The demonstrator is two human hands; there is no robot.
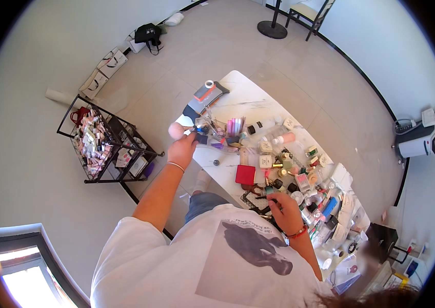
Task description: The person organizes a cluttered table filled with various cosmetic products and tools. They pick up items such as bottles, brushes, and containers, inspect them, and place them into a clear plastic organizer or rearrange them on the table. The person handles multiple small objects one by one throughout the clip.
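Observation:
My left hand is at the left edge of the white marble-patterned table, its fingertips at a small dark block. A fluffy pink brush head or puff shows just beyond it; whether the hand grips either cannot be told. My right hand is over the near edge of the table, fingers bent around or against a small dark green item. Between the hands lie a red square case, a small metal-topped piece and a purple item. Cream-capped bottles stand beyond the red case.
Bottles, tubes and cosmetics crowd the table's right part, with a blue tube among them. A grey and orange box sits at the far end. A black wheeled cart holding many small bottles stands left. A white and black machine is at right.

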